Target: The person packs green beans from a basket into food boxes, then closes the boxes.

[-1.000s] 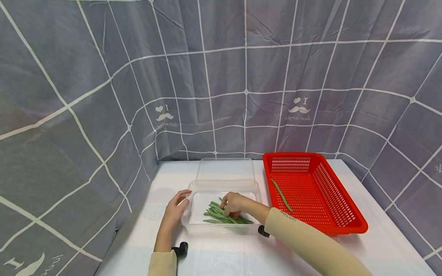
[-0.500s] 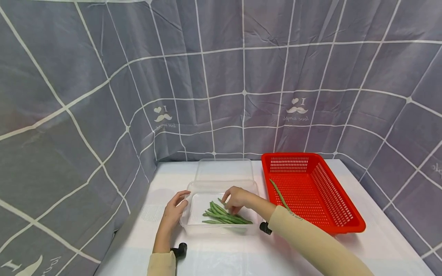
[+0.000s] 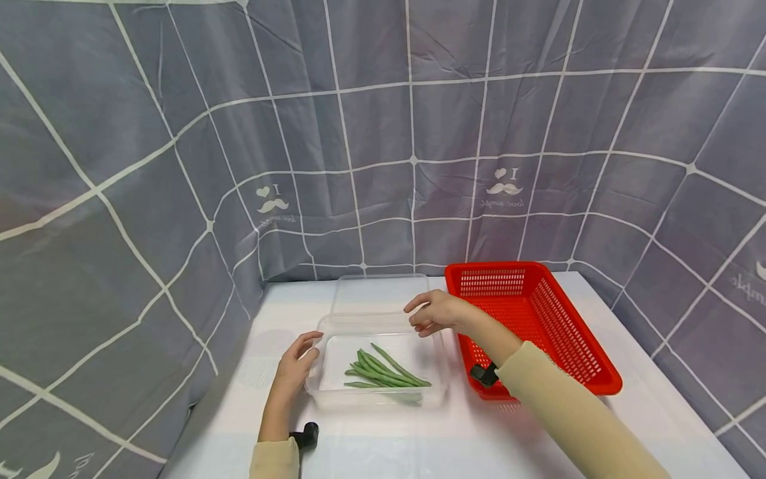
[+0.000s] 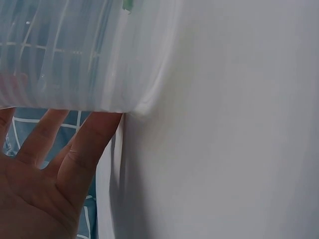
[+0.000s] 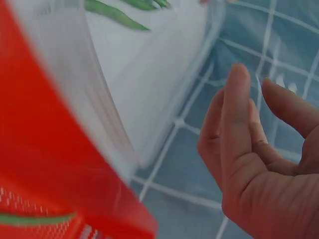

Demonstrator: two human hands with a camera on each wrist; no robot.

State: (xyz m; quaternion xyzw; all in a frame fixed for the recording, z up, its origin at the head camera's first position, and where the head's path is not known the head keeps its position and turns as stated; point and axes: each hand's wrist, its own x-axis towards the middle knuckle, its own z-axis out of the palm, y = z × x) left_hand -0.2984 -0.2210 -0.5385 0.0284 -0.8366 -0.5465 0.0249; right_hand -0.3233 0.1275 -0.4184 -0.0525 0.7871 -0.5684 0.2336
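Observation:
A clear plastic box stands on the table with several green beans lying inside, tips fanned toward the left. At its left wall is my left hand; in the left wrist view its extended fingers touch the box's side. Above the box's right rear corner my right hand is raised, holding nothing. Its fingers are slightly bent and the thumb stands apart in the right wrist view. The red basket sits just right of the box, and one green bean in it shows in the right wrist view.
Behind the box lies a flat clear lid. The white table carries everything, and a grey checked curtain hangs along its back and sides. My right forearm crosses over the basket's near left edge.
My right hand has let go of the green beans and risen up and right out of the box. One bean now lies apart at the pile's right side. My left hand stays at the box.

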